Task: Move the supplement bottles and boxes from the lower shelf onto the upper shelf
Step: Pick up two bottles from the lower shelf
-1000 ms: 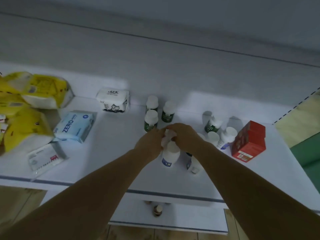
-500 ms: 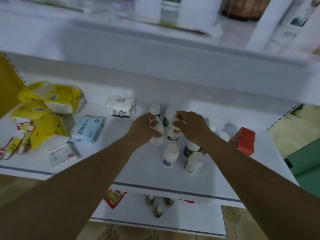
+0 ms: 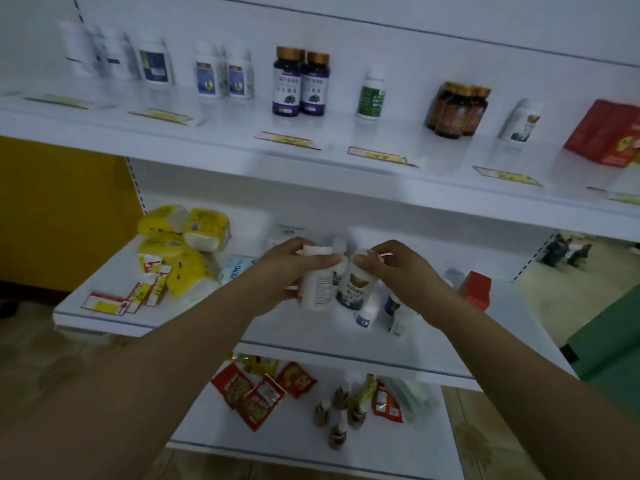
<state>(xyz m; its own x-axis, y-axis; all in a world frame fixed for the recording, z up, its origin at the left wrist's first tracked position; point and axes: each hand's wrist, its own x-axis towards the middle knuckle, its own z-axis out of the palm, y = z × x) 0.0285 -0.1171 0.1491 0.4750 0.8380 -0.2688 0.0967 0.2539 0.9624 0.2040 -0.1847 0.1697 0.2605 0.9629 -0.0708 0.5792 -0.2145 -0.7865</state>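
At frame centre, left hand (image 3: 284, 271) is clamped on a white bottle (image 3: 316, 289); right hand (image 3: 403, 275) is clamped on a blue-labelled bottle (image 3: 356, 289); both bottles touch, raised above the lower shelf (image 3: 311, 336), below the upper shelf (image 3: 214, 143).

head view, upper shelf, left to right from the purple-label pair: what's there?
purple-label bottles → green-label white bottle → amber bottles → tilted white bottle → red box

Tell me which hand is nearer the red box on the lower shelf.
Right. The right hand is just left of the red box; the left hand is farther left.
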